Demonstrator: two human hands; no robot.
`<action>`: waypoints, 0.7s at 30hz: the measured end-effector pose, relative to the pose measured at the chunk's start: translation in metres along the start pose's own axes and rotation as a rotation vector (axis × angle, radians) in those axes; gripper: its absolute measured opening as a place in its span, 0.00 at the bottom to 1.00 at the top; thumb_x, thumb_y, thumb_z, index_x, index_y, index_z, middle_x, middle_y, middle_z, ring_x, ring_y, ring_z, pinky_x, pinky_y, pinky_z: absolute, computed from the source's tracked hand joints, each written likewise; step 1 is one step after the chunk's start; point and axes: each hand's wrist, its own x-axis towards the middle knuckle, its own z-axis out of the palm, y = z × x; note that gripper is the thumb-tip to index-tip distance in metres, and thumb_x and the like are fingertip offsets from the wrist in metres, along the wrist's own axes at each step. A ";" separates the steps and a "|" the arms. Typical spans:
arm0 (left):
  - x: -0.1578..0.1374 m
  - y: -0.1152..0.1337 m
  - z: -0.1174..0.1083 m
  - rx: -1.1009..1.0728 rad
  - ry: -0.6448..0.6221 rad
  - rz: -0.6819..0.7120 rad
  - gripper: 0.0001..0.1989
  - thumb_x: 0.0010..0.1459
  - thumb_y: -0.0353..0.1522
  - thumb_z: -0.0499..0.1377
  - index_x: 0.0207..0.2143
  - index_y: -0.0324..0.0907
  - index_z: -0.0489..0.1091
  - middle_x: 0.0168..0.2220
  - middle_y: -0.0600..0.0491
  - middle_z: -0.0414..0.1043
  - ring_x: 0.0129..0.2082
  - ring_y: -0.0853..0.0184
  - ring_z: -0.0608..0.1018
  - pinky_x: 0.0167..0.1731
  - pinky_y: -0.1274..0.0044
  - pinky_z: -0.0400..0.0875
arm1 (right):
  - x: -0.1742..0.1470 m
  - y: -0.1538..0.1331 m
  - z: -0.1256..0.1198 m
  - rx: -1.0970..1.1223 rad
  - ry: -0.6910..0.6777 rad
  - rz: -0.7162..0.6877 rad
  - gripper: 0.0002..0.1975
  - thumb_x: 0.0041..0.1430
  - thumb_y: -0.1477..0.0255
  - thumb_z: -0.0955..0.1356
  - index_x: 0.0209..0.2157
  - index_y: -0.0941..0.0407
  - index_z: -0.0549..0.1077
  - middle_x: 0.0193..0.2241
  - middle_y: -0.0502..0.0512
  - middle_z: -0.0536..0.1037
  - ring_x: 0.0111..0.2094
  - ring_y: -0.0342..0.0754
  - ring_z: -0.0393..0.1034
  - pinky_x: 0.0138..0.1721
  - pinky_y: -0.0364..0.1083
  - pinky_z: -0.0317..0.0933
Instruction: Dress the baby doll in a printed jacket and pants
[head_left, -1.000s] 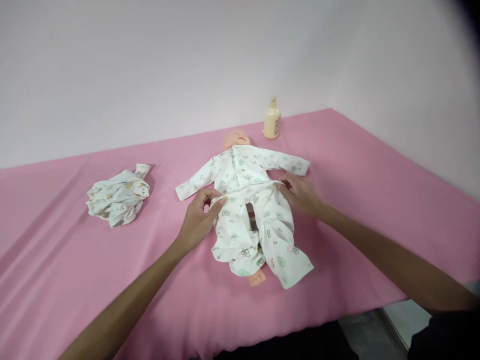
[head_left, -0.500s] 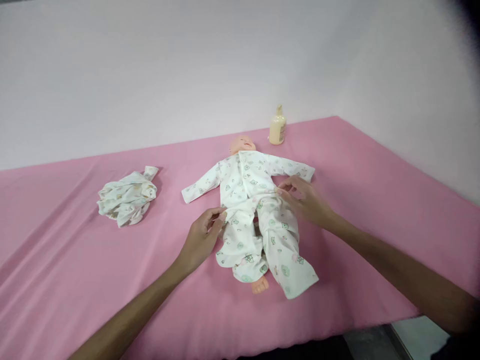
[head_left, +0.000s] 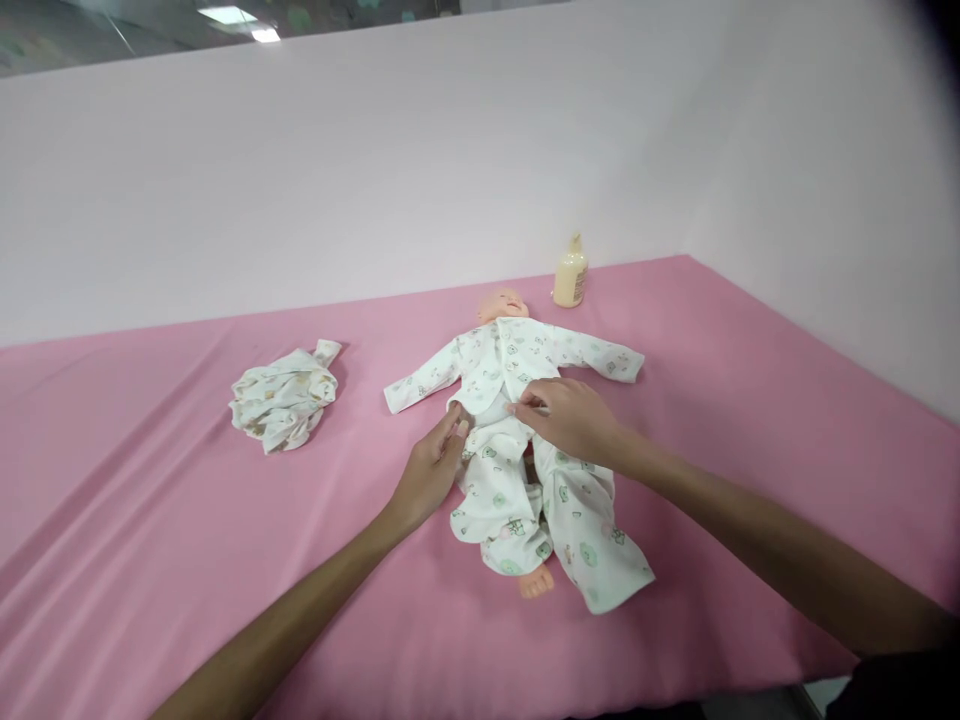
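Note:
A baby doll (head_left: 504, 304) lies on its back with its arms spread, in a white printed shirt (head_left: 480, 358) and matching pants (head_left: 499, 478). One foot (head_left: 536, 581) sticks out of a pant leg; the other leg's end hides its foot. My left hand (head_left: 429, 470) pinches the shirt's lower edge at the doll's side, thumb and fingers closed. Over the waist, my right hand (head_left: 571, 418) has its fingertips together on the cloth; whether that is shirt or waistband I cannot tell. A plain white strip shows between the shirt hem and the pants.
A crumpled white printed garment (head_left: 285, 397) lies to the left on the pink sheet (head_left: 360, 620). Behind the doll's head stands a cream pump bottle (head_left: 571, 279). A white wall (head_left: 360, 180) runs along the back and right sides of the table.
My right hand has shifted inward from the pants' side to the middle of the waist. My left hand has moved up to the shirt hem, which is now raised. The view has tilted up slightly.

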 end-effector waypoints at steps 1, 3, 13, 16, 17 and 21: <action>0.002 -0.003 -0.001 -0.001 -0.003 0.003 0.24 0.66 0.47 0.50 0.59 0.47 0.67 0.56 0.51 0.71 0.52 0.61 0.74 0.45 0.75 0.71 | -0.004 0.005 0.000 -0.004 0.017 0.015 0.19 0.66 0.61 0.62 0.23 0.55 0.65 0.25 0.50 0.74 0.26 0.45 0.64 0.27 0.47 0.50; 0.009 -0.008 -0.003 0.013 0.023 0.025 0.21 0.66 0.46 0.52 0.55 0.47 0.70 0.56 0.51 0.71 0.53 0.62 0.74 0.48 0.74 0.70 | -0.012 0.020 0.000 -0.004 0.077 0.053 0.20 0.68 0.63 0.59 0.22 0.55 0.64 0.24 0.51 0.73 0.25 0.45 0.64 0.27 0.47 0.51; 0.052 -0.023 -0.008 0.399 -0.006 0.044 0.13 0.61 0.37 0.54 0.45 0.41 0.66 0.38 0.50 0.73 0.35 0.62 0.74 0.33 0.73 0.67 | -0.022 0.100 -0.015 0.188 -0.180 0.278 0.18 0.56 0.62 0.70 0.47 0.55 0.75 0.42 0.60 0.78 0.39 0.53 0.73 0.34 0.47 0.66; 0.069 -0.021 -0.017 0.617 -0.197 0.169 0.04 0.57 0.29 0.52 0.30 0.43 0.64 0.32 0.51 0.72 0.33 0.61 0.74 0.30 0.73 0.63 | -0.010 0.113 -0.015 0.064 -0.294 0.212 0.10 0.59 0.64 0.67 0.31 0.54 0.76 0.32 0.56 0.79 0.32 0.51 0.72 0.30 0.46 0.61; 0.076 -0.021 -0.021 0.691 -0.238 0.228 0.05 0.56 0.26 0.51 0.28 0.43 0.64 0.33 0.51 0.72 0.33 0.61 0.74 0.31 0.73 0.63 | -0.004 0.117 -0.014 0.016 -0.326 0.166 0.10 0.59 0.66 0.66 0.28 0.55 0.74 0.29 0.55 0.78 0.31 0.51 0.71 0.29 0.46 0.59; 0.106 -0.023 -0.034 0.982 -0.188 0.418 0.12 0.56 0.22 0.49 0.36 0.41 0.69 0.39 0.47 0.74 0.38 0.58 0.75 0.31 0.71 0.63 | 0.022 0.132 -0.008 -0.083 -0.231 -0.002 0.08 0.58 0.74 0.62 0.28 0.55 0.72 0.32 0.54 0.79 0.32 0.50 0.71 0.31 0.46 0.57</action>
